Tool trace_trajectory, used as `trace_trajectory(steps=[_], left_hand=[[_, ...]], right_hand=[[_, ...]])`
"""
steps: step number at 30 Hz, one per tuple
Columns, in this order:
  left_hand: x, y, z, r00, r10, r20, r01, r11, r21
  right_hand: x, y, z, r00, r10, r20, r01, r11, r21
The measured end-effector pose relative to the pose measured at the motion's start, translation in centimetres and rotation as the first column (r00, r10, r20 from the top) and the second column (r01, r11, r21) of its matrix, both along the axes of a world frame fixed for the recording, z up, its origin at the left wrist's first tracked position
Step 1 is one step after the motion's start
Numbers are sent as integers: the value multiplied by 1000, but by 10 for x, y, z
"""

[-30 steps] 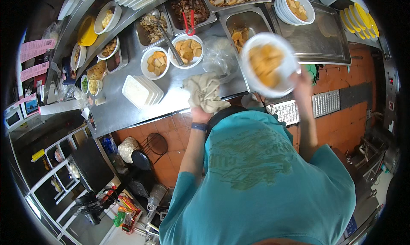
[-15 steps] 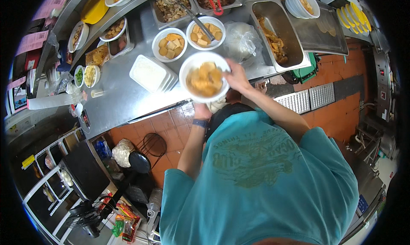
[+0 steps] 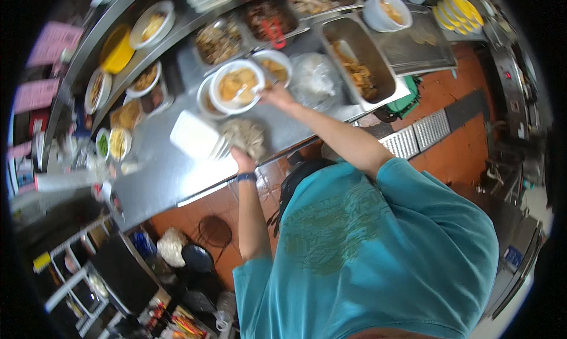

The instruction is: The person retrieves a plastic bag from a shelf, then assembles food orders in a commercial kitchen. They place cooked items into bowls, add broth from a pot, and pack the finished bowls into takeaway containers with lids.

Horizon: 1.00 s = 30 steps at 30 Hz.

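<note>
Bowl (image 3: 227,107) of yellow chunks (image 3: 237,83) in right fingers (image 3: 269,93)

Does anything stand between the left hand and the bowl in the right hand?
Yes: the beige cloth in the left hand lies between that hand and the white bowl in the right hand.

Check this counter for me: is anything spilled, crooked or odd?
No spill stands out. The stack of white containers looks askew, its edges fanned out instead of lined up. Also, the bowl of food in the right hand overlaps another bowl in view; I can't tell whether they touch.
</note>
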<state>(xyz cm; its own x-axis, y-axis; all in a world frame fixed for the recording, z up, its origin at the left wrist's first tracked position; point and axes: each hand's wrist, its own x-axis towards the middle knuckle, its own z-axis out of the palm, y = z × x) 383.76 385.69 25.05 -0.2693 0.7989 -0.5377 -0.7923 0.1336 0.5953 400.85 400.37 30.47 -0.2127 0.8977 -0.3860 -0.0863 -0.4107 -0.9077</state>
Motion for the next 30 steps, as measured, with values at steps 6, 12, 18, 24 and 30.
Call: trace_trajectory(steps=[6,12,18,24,30], left_hand=[[20,-15,36,992,-125,0,125,990,58],[83,-37,76,990,-109,86,98,988,119],[138,-41,102,992,126,-23,-127,989,-76],[150,-26,101,988,156,-11,-156,978,-142],[160,-3,93,976,6,216,12,996,-85]], right_hand=[[205,-39,94,906,112,407,-202,962,184],[457,181,71,13,-676,736,428,669,607],[534,254,19,219,-478,851,462,819,341],[518,216,64,660,-718,223,613,685,394],[420,18,134,880,-440,177,339,845,414]])
